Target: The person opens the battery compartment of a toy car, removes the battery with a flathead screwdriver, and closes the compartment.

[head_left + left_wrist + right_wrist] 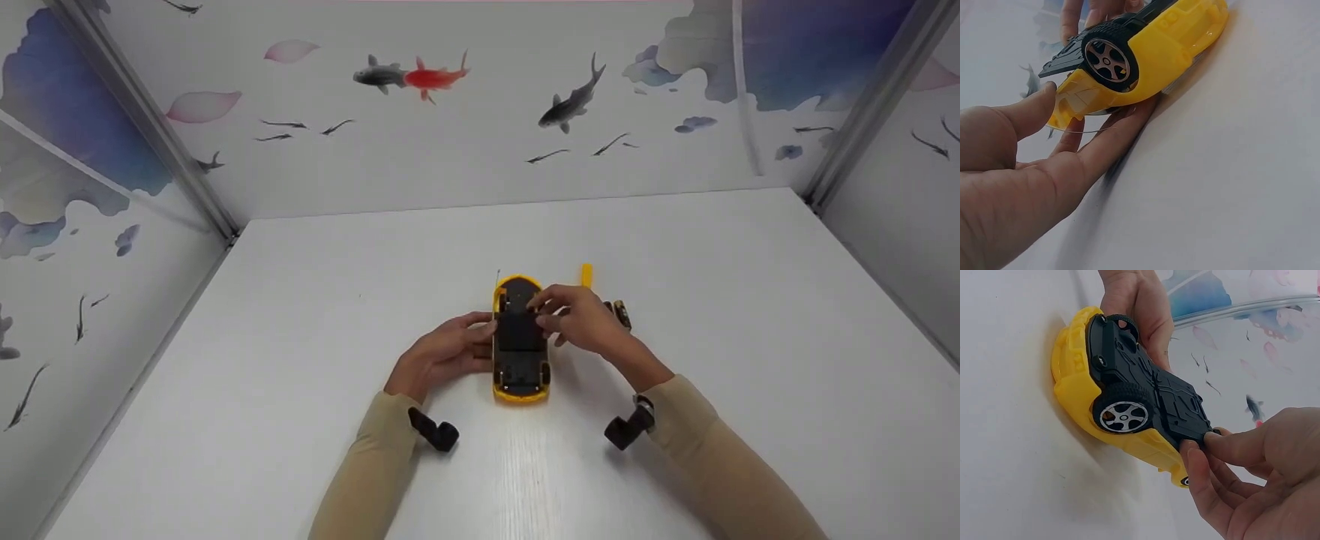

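A yellow toy car (520,397) lies upside down, with its black chassis and wheels facing up. On the underside, a black cover panel (1176,399) stands tilted, one edge raised off the chassis, also visible in the left wrist view. My left hand (454,349) grips the car's left side, its thumb near the top edge and fingers underneath. With thumb and fingertips, my right hand (581,319) pinches the edge of the panel. What lies under the panel is hidden.
Beyond the right hand lies a yellow strip-shaped piece (586,274). Small black and gold cylinders (621,313), like batteries, are partly hidden behind that hand. White walls with painted fish (436,78) enclose the white table (337,285).
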A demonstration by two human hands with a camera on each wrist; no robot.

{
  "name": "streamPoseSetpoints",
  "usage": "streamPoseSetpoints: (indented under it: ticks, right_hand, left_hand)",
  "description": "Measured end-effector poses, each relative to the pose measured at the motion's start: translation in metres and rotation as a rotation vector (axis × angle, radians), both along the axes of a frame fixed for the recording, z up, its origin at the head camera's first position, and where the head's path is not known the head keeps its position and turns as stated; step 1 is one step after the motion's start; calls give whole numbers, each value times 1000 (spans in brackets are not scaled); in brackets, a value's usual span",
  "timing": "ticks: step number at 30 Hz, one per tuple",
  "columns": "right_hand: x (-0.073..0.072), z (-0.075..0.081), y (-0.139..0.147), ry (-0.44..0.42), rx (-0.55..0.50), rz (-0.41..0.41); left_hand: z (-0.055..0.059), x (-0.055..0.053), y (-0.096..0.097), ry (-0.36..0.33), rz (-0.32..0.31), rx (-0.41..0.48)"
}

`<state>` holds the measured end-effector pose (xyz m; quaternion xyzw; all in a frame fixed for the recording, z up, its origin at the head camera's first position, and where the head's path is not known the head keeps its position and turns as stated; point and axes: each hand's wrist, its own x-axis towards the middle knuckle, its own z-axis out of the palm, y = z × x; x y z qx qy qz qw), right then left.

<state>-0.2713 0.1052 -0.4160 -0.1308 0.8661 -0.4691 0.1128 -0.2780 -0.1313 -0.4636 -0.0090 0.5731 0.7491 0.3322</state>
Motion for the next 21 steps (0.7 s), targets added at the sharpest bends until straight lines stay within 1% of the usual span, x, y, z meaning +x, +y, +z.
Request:
streamPoseSetpoints:
  ticks: [4, 11, 15, 21]
  right_hand:
    - [1, 2, -2, -32, 17, -11]
    - [3, 2, -3, -19, 82, -37]
    - [3, 0, -4, -25, 104, -42]
    - [2, -2, -5, -28, 99, -59]
  left_hand:
    - [1, 0, 0, -3, -5, 9]
    - [2, 1, 0, 18, -21, -3]
    - [1, 1, 0, 21, -19, -9]
    - [1, 0, 0, 11, -11, -7]
